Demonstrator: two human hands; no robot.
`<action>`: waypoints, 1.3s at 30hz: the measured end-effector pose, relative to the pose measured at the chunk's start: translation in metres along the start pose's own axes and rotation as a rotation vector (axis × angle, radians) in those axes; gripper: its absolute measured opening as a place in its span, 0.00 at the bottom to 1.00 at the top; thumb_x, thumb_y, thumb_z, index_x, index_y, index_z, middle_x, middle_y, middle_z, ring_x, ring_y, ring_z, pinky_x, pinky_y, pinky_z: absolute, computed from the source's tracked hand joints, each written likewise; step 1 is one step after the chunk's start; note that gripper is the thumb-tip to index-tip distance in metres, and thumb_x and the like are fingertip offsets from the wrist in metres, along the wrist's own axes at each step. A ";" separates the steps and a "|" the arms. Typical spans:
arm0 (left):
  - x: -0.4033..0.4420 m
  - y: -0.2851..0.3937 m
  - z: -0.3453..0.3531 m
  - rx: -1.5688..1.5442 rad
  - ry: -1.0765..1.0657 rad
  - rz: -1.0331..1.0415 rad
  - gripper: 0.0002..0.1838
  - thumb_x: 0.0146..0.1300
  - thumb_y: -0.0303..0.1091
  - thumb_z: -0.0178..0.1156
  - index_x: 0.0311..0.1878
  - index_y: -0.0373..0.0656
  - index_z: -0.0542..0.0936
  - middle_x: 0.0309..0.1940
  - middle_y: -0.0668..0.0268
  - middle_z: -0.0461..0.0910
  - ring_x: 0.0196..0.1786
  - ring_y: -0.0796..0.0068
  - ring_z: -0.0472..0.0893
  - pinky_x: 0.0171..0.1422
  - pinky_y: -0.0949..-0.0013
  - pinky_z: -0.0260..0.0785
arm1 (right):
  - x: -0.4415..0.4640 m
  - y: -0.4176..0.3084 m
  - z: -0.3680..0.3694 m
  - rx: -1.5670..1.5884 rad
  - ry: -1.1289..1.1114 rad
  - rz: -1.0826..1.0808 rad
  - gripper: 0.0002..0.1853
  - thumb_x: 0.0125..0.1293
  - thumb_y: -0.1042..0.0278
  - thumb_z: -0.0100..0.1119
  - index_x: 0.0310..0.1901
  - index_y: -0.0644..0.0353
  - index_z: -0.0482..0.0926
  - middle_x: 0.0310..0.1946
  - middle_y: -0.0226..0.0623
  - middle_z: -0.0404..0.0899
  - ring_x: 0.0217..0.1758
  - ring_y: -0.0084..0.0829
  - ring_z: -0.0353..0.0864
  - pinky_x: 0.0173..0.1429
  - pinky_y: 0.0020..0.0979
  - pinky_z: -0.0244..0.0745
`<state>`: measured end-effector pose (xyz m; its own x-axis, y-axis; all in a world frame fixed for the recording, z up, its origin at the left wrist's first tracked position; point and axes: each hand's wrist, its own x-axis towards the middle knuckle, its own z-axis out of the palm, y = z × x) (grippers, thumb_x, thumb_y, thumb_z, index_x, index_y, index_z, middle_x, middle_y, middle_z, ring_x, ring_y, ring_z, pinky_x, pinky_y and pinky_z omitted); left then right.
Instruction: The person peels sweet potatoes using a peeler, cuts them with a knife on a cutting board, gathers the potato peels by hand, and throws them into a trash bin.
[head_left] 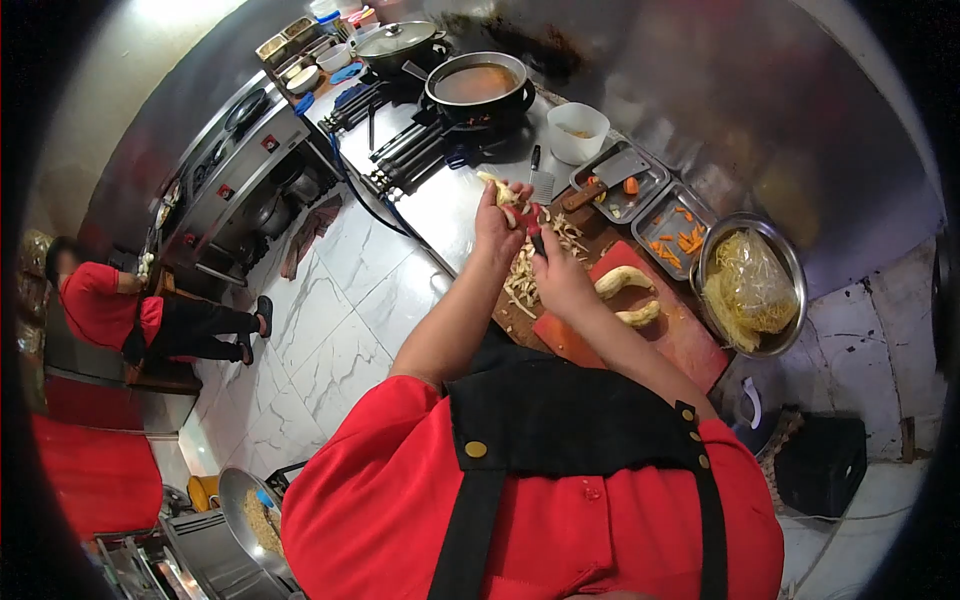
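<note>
My left hand is closed around a pale yellow, peeled-looking vegetable, whose tip sticks out past the fingers. Close beside it, my right hand grips a small red and black peeler, its head near the left palm. Pale peelings lie heaped below both hands, on the worktop and a brown board. To the right, two curved pale yellow vegetables rest on a red cutting board, partly behind my right forearm. My fingers hide much of the held piece.
Beyond my hands are a cleaver, a grater, a white tub and metal trays with orange strips. A steel bowl holds noodles and a plastic bag. A pan sits on the stove; a co-worker stands far left.
</note>
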<state>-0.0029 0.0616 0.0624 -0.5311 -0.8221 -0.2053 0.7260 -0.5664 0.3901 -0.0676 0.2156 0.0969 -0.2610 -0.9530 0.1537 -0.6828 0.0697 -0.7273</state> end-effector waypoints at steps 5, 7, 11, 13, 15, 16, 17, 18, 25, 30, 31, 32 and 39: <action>-0.006 0.007 0.000 0.033 0.220 0.143 0.18 0.69 0.54 0.43 0.47 0.50 0.69 0.37 0.67 0.77 0.46 0.67 0.78 0.51 0.55 0.68 | -0.021 -0.007 0.003 0.087 -0.139 0.175 0.24 0.64 0.63 0.50 0.61 0.59 0.60 0.35 0.61 0.76 0.40 0.59 0.77 0.41 0.50 0.71; -0.005 0.007 -0.007 -0.015 0.263 0.140 0.19 0.69 0.55 0.43 0.47 0.51 0.70 0.33 0.68 0.78 0.41 0.69 0.78 0.48 0.57 0.69 | -0.025 -0.018 -0.008 0.134 -0.174 0.229 0.24 0.65 0.63 0.50 0.61 0.57 0.61 0.36 0.60 0.77 0.41 0.57 0.78 0.42 0.48 0.72; 0.003 0.010 -0.029 -0.063 0.217 0.074 0.19 0.68 0.56 0.44 0.47 0.51 0.71 0.32 0.67 0.77 0.37 0.69 0.77 0.47 0.57 0.70 | -0.025 0.006 0.006 0.467 -0.185 0.342 0.22 0.66 0.61 0.50 0.60 0.55 0.65 0.39 0.55 0.78 0.45 0.52 0.79 0.46 0.43 0.72; 0.004 0.013 -0.030 -0.113 0.158 0.042 0.19 0.68 0.55 0.46 0.47 0.51 0.73 0.29 0.66 0.75 0.34 0.69 0.76 0.46 0.57 0.71 | -0.023 0.010 0.009 0.359 -0.078 0.253 0.23 0.66 0.59 0.48 0.61 0.55 0.65 0.40 0.54 0.78 0.45 0.51 0.79 0.47 0.42 0.72; -0.006 0.013 -0.022 -0.052 0.125 0.041 0.19 0.68 0.54 0.45 0.48 0.50 0.72 0.29 0.65 0.75 0.33 0.69 0.76 0.47 0.57 0.70 | -0.018 0.009 0.006 0.252 0.032 0.169 0.23 0.67 0.58 0.47 0.62 0.56 0.65 0.41 0.52 0.79 0.45 0.51 0.79 0.48 0.41 0.71; -0.010 0.013 -0.017 0.008 0.088 0.042 0.19 0.69 0.53 0.44 0.49 0.50 0.71 0.29 0.64 0.74 0.33 0.68 0.76 0.47 0.58 0.69 | -0.011 0.002 -0.001 0.175 0.060 0.127 0.23 0.67 0.59 0.47 0.62 0.56 0.65 0.41 0.53 0.78 0.45 0.52 0.78 0.49 0.42 0.71; -0.005 0.012 -0.024 0.016 0.075 0.030 0.18 0.69 0.52 0.45 0.50 0.50 0.71 0.31 0.64 0.75 0.33 0.68 0.76 0.46 0.57 0.70 | -0.003 -0.003 -0.007 0.097 0.090 0.082 0.23 0.67 0.59 0.47 0.62 0.56 0.66 0.41 0.55 0.78 0.45 0.53 0.78 0.49 0.43 0.71; -0.005 0.011 -0.023 0.016 0.076 0.029 0.18 0.69 0.52 0.45 0.50 0.50 0.71 0.31 0.64 0.75 0.33 0.68 0.76 0.46 0.57 0.70 | 0.003 -0.006 -0.011 0.098 0.090 0.085 0.23 0.67 0.59 0.47 0.62 0.56 0.66 0.41 0.55 0.78 0.45 0.53 0.78 0.49 0.43 0.71; -0.005 0.017 -0.020 0.135 0.308 0.180 0.17 0.68 0.53 0.48 0.43 0.49 0.74 0.26 0.69 0.75 0.30 0.71 0.76 0.37 0.64 0.72 | -0.017 0.001 0.007 0.084 -0.101 0.120 0.23 0.66 0.62 0.47 0.61 0.60 0.66 0.38 0.59 0.77 0.44 0.54 0.77 0.46 0.48 0.70; -0.001 0.008 -0.034 0.043 0.252 0.164 0.23 0.69 0.55 0.44 0.43 0.42 0.74 0.28 0.63 0.75 0.30 0.70 0.76 0.34 0.71 0.70 | -0.018 0.039 0.025 0.594 -0.206 0.430 0.23 0.67 0.61 0.50 0.61 0.59 0.66 0.35 0.48 0.78 0.38 0.42 0.80 0.42 0.38 0.72; 0.005 0.011 -0.047 0.001 0.147 0.108 0.23 0.69 0.54 0.44 0.43 0.41 0.73 0.28 0.62 0.75 0.31 0.70 0.75 0.34 0.71 0.70 | -0.019 0.038 0.022 0.629 -0.198 0.477 0.23 0.67 0.60 0.50 0.61 0.61 0.66 0.36 0.44 0.79 0.38 0.37 0.80 0.43 0.36 0.72; 0.011 0.009 -0.060 -0.043 0.044 0.050 0.23 0.69 0.54 0.44 0.43 0.39 0.73 0.28 0.61 0.74 0.31 0.70 0.75 0.34 0.71 0.70 | -0.019 0.044 0.024 0.629 -0.193 0.481 0.23 0.67 0.60 0.50 0.61 0.61 0.66 0.36 0.44 0.79 0.38 0.37 0.80 0.43 0.36 0.72; -0.008 0.009 -0.032 -0.059 0.089 -0.027 0.22 0.68 0.54 0.47 0.39 0.42 0.72 0.26 0.63 0.75 0.16 0.79 0.71 0.24 0.78 0.70 | 0.004 0.004 -0.012 0.139 0.043 0.152 0.24 0.67 0.60 0.47 0.61 0.63 0.66 0.44 0.55 0.77 0.46 0.50 0.78 0.49 0.43 0.71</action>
<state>0.0217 0.0611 0.0384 -0.5118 -0.8067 -0.2954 0.7375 -0.5889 0.3306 -0.0801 0.2154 0.1025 -0.3844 -0.9211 0.0616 -0.5332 0.1670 -0.8293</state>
